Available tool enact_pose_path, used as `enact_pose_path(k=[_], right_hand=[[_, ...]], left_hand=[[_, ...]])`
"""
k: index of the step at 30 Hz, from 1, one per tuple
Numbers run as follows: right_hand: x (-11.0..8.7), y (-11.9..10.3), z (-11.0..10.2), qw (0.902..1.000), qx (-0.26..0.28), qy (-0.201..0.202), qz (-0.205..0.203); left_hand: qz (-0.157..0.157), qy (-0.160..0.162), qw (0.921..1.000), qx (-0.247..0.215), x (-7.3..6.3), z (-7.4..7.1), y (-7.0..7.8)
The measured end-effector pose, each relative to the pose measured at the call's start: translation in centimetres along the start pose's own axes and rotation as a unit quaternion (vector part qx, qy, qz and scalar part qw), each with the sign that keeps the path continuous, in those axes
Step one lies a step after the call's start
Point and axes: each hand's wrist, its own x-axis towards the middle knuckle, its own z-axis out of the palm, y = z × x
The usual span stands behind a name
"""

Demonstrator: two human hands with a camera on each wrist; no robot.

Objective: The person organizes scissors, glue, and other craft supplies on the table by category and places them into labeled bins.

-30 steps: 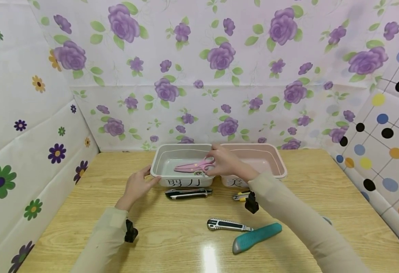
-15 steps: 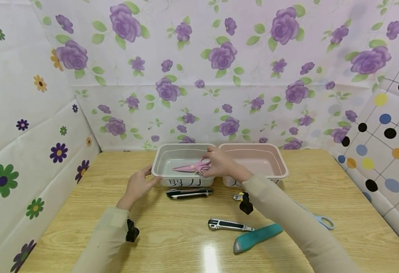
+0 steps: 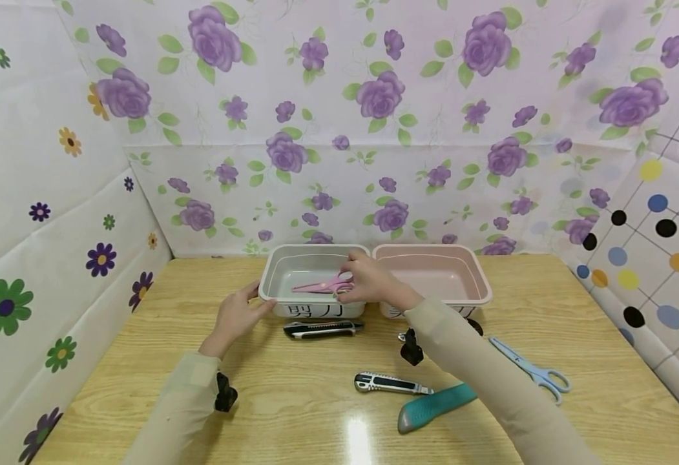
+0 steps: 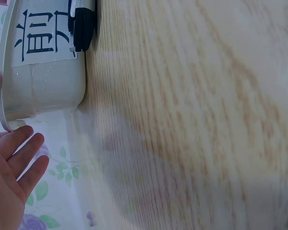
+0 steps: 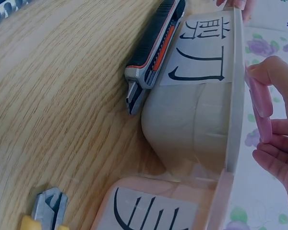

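"At the back of the wooden table [image 3: 281, 400], inside the whitish tray [image 3: 316, 261], we found the pink scissors [image 3: 329, 284]. Did a hand have them?"

"Yes, the right hand [image 3: 371, 279] pinched them by the handles, between thumb and fingers, and the blades pointed to the left."

"And the left hand [image 3: 236, 320]?"

"It was at the tray's left front corner, thumb on the rim, the other fingers loosely extended and not clenched. We judged that it steadied the tray."

"Which step did we have, then?"

"By our judgement, the handling of the scissors within the tray, either a laying down or a picking up. Whether the blades touched the bottom, we could not tell surely, because they looked small in the head view."

"What did the next move call for?"

"For laying down, it called for the handles to go flat before the fingers opened; for lifting, a firm pinch and enough height over the rim."

"And the other tools?"

"The black cutter [image 3: 323, 330] lay just in front of the whitish tray, and the blue scissors [image 3: 532, 370] lay well apart to the right; we held neither."
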Motion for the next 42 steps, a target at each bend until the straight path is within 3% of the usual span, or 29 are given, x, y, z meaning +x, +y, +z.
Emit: enact_pose_path(k=[12, 29, 36, 42], right_hand=[[0.5, 0.1, 0.5, 0.9996, -0.009, 0.023, -0.015], [1.3, 0.3, 1.5, 0.9988, -0.002, 0.047, 0.007], [1.3, 0.3, 1.6, 0.9989, 0.024, 0.013, 0.038], [1.0, 0.4, 1.0, 0.9981, 0.032, 0.014, 0.051]], left_hand=[[0.002, 0.003, 1.0000, -0.004, 0.0, 0.0, -0.1], [-0.004, 0.007, 0.9999, -0.007, 0.0, 0.2, -0.1], [0.001, 0.008, 0.9999, -0.012, -0.1, 0.3, -0.1], [0.007, 0.014, 0.9998, -0.015, -0.1, 0.2, 0.0]])
